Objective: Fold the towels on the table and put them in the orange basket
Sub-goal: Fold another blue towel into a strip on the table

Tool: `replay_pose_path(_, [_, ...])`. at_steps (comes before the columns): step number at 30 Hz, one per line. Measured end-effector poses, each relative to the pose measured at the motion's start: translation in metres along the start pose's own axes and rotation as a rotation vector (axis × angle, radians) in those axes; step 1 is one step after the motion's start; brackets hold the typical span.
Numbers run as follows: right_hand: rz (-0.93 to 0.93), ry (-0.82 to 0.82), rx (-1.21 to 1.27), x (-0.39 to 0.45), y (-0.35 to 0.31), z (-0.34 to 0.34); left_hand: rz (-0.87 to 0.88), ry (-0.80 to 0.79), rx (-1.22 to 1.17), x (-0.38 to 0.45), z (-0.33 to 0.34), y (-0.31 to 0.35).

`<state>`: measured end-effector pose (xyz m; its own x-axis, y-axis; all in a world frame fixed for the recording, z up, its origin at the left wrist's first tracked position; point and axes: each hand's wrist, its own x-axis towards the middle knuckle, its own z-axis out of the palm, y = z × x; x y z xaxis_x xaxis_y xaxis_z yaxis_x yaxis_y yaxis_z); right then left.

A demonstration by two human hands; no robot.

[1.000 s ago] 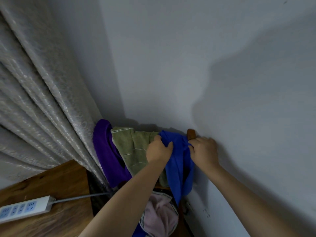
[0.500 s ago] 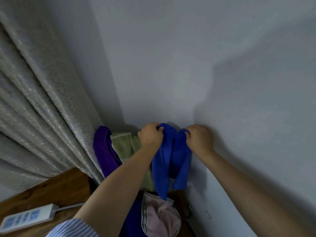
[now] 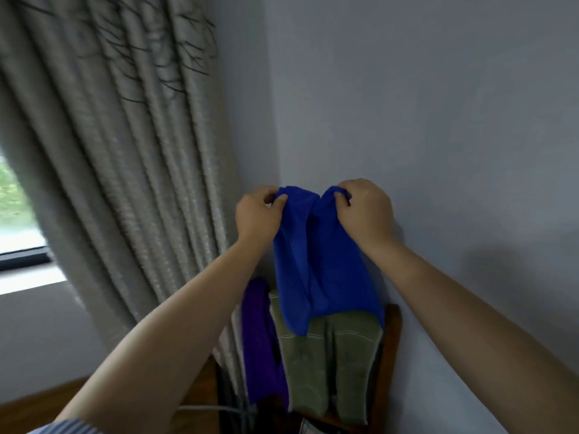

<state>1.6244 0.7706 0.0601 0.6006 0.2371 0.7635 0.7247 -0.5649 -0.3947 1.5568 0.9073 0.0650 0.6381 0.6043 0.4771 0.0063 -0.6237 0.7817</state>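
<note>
Both hands, left hand point(image 3: 258, 214) and right hand point(image 3: 365, 211), are clenched on the blue towel point(image 3: 316, 261), held up mid-frame. Pick-up is judged done; spreading for folding is needed next

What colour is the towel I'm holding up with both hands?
Bright blue. The blue towel hangs from both hands, clearest in the head view.

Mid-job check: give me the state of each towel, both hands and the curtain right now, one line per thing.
Bright blue towel: lifted, hanging from both hands, unfolded.
Olive green striped towel: draped over the brown wooden chair back.
Dark purple towel: draped beside the green one.
Left hand: pinching the blue towel's top edge.
Right hand: pinching the other top corner.
Grey patterned curtain: drawn aside, window partly exposed.
</note>
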Motion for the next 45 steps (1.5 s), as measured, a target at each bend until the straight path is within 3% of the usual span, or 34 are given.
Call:
replay_pose_path(6, [-0.115,-0.061,0.108,-0.026,-0.11,0.011,-0.039,0.172,0.078,-0.033,-0.124,-0.024])
replay_pose_path(15, [-0.188,-0.205,0.396,-0.143,-0.318,0.038,-0.158,0.365,0.242,-0.157,-0.347,-0.094])
replay_pose_path(19, [-0.201,-0.3,0.43,-0.183,-0.367,0.051,-0.233,0.341,0.302,-0.202,-0.406,-0.116])
replay_pose_path(23, [-0.259,-0.497,0.462,-0.227,-0.413,0.072,-0.349,0.33,0.347,-0.245,-0.465,-0.151])
replay_pose_path(32, [-0.2,-0.777,0.455,-0.265,-0.46,0.155,-0.588,0.338,0.442,-0.264,-0.514,-0.248])
replay_pose_path(39, [0.053,-0.702,0.593,-0.233,-0.459,0.215,-0.577,0.491,0.295,-0.211,-0.538,-0.304])
replay_pose_path(42, [0.122,-0.796,0.583,-0.252,-0.437,0.239,-0.608,0.407,0.251,-0.214,-0.534,-0.346])
replay_pose_path(45, [0.136,-0.992,0.434,-0.308,-0.402,0.259,-0.714,0.239,0.282,-0.25,-0.515,-0.389])
